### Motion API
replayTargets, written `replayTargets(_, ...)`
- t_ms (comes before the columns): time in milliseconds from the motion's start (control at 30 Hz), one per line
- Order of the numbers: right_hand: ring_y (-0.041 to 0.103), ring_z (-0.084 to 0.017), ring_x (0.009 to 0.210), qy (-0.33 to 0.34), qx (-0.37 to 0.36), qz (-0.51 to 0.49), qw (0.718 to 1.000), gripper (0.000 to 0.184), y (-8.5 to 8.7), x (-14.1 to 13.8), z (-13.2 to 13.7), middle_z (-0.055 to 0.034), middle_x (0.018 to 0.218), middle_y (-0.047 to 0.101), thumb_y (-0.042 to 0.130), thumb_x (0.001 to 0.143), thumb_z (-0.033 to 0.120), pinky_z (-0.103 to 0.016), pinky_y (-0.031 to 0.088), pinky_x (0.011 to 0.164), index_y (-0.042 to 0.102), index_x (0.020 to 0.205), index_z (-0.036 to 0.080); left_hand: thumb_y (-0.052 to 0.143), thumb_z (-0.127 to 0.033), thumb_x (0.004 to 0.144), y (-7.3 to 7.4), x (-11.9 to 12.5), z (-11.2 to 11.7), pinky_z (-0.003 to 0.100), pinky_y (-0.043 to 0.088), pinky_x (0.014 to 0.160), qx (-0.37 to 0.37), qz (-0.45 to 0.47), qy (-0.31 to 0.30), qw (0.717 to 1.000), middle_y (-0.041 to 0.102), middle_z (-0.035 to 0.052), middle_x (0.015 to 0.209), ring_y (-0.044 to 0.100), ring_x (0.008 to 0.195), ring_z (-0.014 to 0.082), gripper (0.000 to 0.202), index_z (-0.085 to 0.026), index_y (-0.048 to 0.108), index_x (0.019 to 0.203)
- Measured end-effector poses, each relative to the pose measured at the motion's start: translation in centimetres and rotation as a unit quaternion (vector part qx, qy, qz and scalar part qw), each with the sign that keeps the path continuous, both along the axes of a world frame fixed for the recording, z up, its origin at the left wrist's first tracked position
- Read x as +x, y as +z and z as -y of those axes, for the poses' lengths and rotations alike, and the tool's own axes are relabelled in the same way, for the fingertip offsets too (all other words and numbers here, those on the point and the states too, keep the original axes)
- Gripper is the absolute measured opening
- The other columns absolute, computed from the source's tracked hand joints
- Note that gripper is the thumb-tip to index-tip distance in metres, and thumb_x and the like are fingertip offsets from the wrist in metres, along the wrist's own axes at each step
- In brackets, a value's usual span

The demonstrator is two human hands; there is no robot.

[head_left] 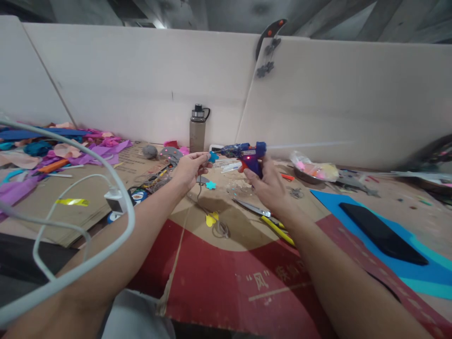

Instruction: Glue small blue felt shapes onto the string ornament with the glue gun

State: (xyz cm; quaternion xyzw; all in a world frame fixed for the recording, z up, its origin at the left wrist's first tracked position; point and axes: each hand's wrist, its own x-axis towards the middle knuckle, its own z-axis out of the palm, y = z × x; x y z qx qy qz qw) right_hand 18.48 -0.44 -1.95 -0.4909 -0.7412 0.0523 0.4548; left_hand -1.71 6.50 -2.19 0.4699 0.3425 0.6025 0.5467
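Pinched in the fingers of my left hand is a small blue flower cutout. My right hand grips a blue hot glue gun with a small red light on its body. The gun's nozzle points left, right beside the flower; whether they touch I cannot tell. Below my left hand a turquoise flower cutout lies on the cardboard. A grey cord runs down from near my left fingers to a yellow cutout and a small coil of cord.
Scissors with yellow handles lie under my right wrist. A bottle stands at the back. At right, a black phone rests on blue sheets. A white cable loops across my left forearm. Coloured scraps pile up at left.
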Motion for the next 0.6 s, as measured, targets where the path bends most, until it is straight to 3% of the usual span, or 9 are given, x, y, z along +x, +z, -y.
replayTargets(167,0.058,-0.023,0.1,0.037,0.003,-0.058,0.998,0.047,-0.01,-0.37,0.15,-0.0102,0.115,0.06,0.048,0.086,0.03,-0.042,0.044,0.09,0.038,0.131,0.022,0.069,-0.021,0.07,0.34,0.31,0.44,0.016,0.041,0.045,0.005,-0.004,0.007,1.0,0.06,0.0008,0.06,0.058,0.053,0.0076,0.011,-0.011,0.063,0.072)
replayTargets(600,0.057,-0.024,0.105,0.033,0.023,-0.025,0.999,0.047,0.26,-0.45,0.59,-0.0106,0.12,0.058,0.046,0.087,0.027,-0.042,0.045,0.091,0.037,0.133,0.022,0.071,-0.024,0.068,0.12,0.4,0.39,0.016,0.04,0.045,0.024,-0.019,-0.013,0.999,0.056,-0.0001,0.057,0.057,0.053,0.0081,0.014,-0.013,0.063,0.071)
